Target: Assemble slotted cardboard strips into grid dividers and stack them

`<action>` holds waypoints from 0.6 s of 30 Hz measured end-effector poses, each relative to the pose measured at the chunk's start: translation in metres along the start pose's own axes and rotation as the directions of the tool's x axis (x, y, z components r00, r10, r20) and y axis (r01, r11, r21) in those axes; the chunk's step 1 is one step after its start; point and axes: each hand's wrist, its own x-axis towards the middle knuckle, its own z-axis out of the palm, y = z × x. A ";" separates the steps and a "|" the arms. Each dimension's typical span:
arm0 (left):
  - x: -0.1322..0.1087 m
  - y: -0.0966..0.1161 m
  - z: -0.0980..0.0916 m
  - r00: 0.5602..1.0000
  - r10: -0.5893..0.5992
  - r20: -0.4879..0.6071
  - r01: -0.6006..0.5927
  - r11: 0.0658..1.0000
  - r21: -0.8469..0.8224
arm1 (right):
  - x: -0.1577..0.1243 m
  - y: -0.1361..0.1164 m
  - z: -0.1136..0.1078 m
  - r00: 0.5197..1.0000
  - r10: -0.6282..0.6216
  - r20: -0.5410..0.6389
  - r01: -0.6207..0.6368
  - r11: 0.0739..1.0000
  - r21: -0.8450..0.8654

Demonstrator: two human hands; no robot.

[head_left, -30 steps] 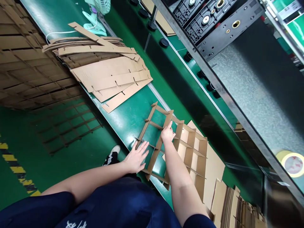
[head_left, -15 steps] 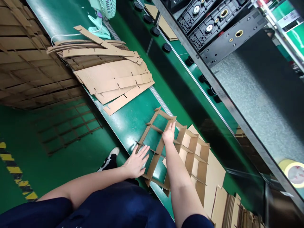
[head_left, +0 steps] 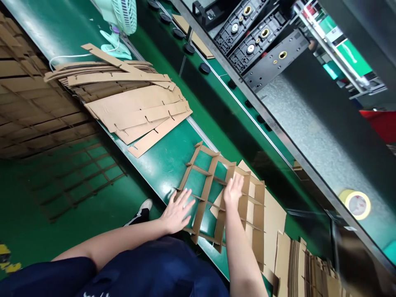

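Observation:
A cardboard divider grid (head_left: 203, 194) of interlocked slotted strips stands on the green table in front of me. My left hand (head_left: 177, 211) lies over its near left edge, palm down with the fingers spread. Over the middle of the grid, by one of the cross strips, is my right hand (head_left: 233, 190), its fingers stretched out and fairly close together. Neither hand is wrapped round a strip. Whether the right palm presses on the cardboard I cannot tell. Flat cardboard sheets (head_left: 275, 218) lie under the grid's right end.
Slotted cardboard strips (head_left: 136, 111) are piled farther up the table (head_left: 154, 163), near a small fan (head_left: 119, 24). More cardboard (head_left: 305, 264) is stacked at lower right. A metal-edged shelf (head_left: 272, 123) holds black panels (head_left: 262, 41) and a tape roll (head_left: 355, 204). Assembled grids (head_left: 31, 95) stand at left.
My right hand has moved right along the grid, from one cross strip to another. The left hand stays near the same edge, fingers spread. The camera view has shifted a little.

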 end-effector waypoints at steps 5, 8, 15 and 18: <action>0.033 -0.011 -0.008 0.971 -0.227 -0.078 0.233 0.969 0.083 | -0.072 0.145 -0.025 0.924 0.265 -0.276 -0.316 0.935 -0.159; 0.047 -0.013 0.002 0.973 -0.230 0.029 0.221 0.959 0.180 | -0.092 0.200 -0.023 0.923 0.345 -0.170 -0.372 0.914 -0.163; 0.051 -0.009 -0.005 0.955 -0.296 0.030 0.271 0.905 0.328 | -0.091 0.248 -0.038 0.938 0.321 -0.132 -0.342 0.919 -0.196; 0.054 0.018 -0.012 0.975 -0.216 -0.057 0.223 0.924 0.309 | -0.084 0.279 -0.046 0.924 0.335 -0.184 -0.365 0.917 -0.160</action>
